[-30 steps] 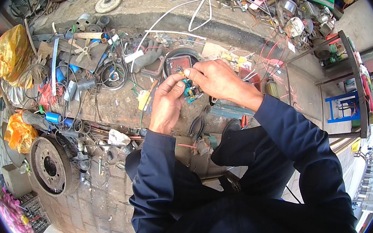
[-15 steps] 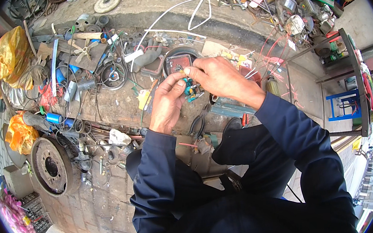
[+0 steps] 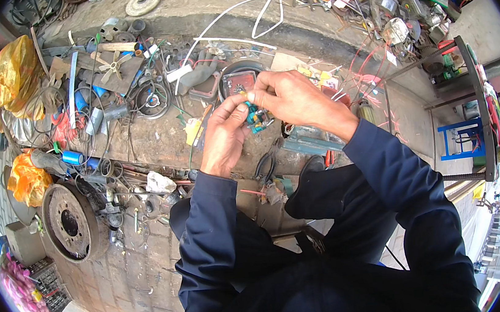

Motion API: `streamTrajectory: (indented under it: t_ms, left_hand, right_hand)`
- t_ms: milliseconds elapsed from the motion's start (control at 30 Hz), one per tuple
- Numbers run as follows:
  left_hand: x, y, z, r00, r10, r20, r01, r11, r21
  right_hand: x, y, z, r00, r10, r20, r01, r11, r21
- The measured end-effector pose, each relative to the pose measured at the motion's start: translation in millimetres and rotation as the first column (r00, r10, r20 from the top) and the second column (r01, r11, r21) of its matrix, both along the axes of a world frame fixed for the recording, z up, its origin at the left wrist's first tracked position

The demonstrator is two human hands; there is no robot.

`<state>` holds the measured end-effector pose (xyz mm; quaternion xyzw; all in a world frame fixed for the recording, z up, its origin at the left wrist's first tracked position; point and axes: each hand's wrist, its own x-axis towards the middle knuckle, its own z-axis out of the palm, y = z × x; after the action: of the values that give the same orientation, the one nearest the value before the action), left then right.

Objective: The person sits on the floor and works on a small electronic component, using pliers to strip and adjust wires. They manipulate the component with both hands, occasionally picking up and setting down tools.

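Fingertips together, my left hand [image 3: 223,139] grips a small teal part with metal bits [image 3: 256,118], too small to name exactly. My right hand [image 3: 300,100] pinches at its upper end, where a tiny yellow piece shows between the fingertips; what exactly those fingers hold is partly hidden. Just beyond the hands lies a dark round ring with a reddish square piece [image 3: 239,82] in it. Black-handled pliers [image 3: 265,165] rest on the ground below the teal part, and a blue-grey metal block [image 3: 313,141] lies under my right wrist.
Scrap motor parts, wires and a fan blade [image 3: 111,67] crowd the left side. A rusty wheel rim [image 3: 69,223] stands at lower left, near an orange bag [image 3: 29,179]. White strip [image 3: 236,36] lies along the concrete ledge. A metal frame [image 3: 479,108] stands at right.
Both hands keep nearly the same place and grip. The right fingers have shifted slightly against the upper end of the teal part.
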<state>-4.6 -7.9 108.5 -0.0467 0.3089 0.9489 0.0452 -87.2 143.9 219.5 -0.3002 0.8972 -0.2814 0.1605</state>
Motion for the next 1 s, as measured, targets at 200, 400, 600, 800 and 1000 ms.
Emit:
streamTrajectory:
  t_ms: [200,400,600,800,1000]
  left_hand:
    - [0.5,1.4,2.3,1.000,0.001,-0.010,-0.001,1.000,-0.011]
    - [-0.7,0.5,2.4,1.000,-0.010,-0.017,0.010,1.000,-0.009]
    - [-0.3,1.2,1.1,1.000,0.002,-0.002,-0.002,1.000,-0.026]
    - [1.1,1.9,7.4,1.000,0.019,0.013,-0.019,0.999,-0.029]
    - [0.8,2.1,5.4,1.000,0.026,0.005,-0.026,0.999,-0.037]
  right_hand:
    - [-0.8,0.0,-0.7,0.993,0.050,-0.110,-0.043,0.997,0.063]
    - [1.8,-0.7,0.6,0.999,-0.009,-0.053,0.010,1.000,0.019]
    - [2.9,-3.4,6.4,0.999,-0.019,-0.038,0.024,0.992,0.125]
    - [3.8,-3.4,5.5,0.998,-0.065,0.025,0.062,0.992,0.108]
    - [5.1,-2.9,-4.3,0.996,-0.012,-0.089,0.016,0.999,0.046]
